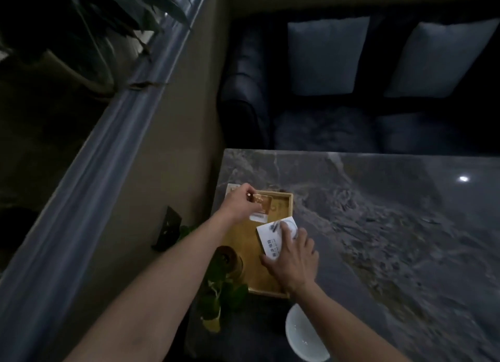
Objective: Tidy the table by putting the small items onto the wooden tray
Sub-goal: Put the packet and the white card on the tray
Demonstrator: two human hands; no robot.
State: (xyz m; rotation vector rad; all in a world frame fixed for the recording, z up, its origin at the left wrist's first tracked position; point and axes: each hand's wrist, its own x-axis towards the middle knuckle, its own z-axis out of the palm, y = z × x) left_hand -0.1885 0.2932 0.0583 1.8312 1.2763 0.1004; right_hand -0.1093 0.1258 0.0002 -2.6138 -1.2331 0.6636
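A wooden tray lies at the left end of the dark marble table. My left hand is over the tray's far part, fingers shut on a small orange-brown card; a small white piece shows just below it. My right hand is over the tray's right side, gripping a white box with dark print, tilted above the tray's rim. A pale flat item lies beyond the tray's far left corner, partly hidden by my left hand.
A glass vase with a green leafy plant stands at the tray's near left. A white bowl sits near the table's front edge. The marble table stretches right. A dark sofa with two cushions lies beyond.
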